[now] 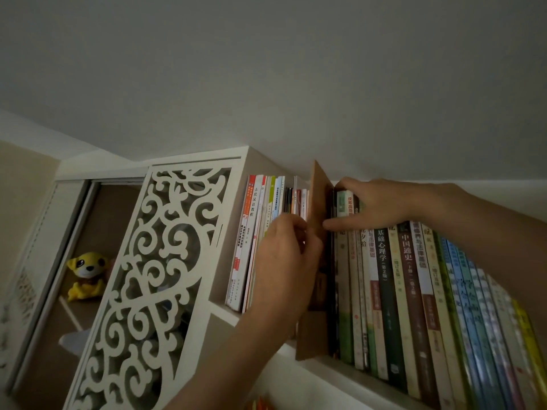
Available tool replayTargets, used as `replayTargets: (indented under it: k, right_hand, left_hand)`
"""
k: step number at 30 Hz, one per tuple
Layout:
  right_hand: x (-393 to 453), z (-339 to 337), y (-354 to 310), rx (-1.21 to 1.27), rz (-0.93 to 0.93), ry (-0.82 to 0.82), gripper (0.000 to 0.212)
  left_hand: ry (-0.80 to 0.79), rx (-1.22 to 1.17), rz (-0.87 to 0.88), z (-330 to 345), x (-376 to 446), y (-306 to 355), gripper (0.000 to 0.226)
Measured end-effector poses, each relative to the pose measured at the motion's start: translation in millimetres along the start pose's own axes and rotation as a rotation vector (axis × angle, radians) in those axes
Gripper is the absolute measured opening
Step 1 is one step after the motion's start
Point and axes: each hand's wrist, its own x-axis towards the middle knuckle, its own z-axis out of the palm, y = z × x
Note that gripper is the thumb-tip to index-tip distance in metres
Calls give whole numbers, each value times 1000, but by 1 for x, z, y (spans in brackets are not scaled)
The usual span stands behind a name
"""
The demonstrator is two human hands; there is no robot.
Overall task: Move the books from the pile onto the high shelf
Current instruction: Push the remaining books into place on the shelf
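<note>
— Both hands are up at the high shelf [313,361]. What is each one doing?

— My left hand [285,261] is closed on the near edge of a brown book [318,196], thumb and fingers pinching it. That book stands upright between two rows and sticks out in front of the other spines. My right hand [381,202] lies over the tops of the books [393,291] to the right, fingers spread and pressing on them, thumb pointing at the brown cover; it grips nothing that I can see.

— And what can't you see?

— The pile is out of view. My left hand hides the lower spines of the books on the left [254,232], and the right hand covers several titles. The far-right spines blur and run off the frame. Behind the white carved panel [154,276], a yellow plush toy [85,273] sits in another compartment, partly cut off.
</note>
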Motion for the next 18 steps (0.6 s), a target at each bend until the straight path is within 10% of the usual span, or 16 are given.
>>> replayTargets:
  k: [8,18]
  right_hand:
    - [-1,5,-4,-17,84,60,58]
    - [6,3,-21,-34,80,119,64]
  left_hand:
    - [-150,135,-42,1,-27,-3,36]
    - [-82,193,-83,-127,-2,-15,25]
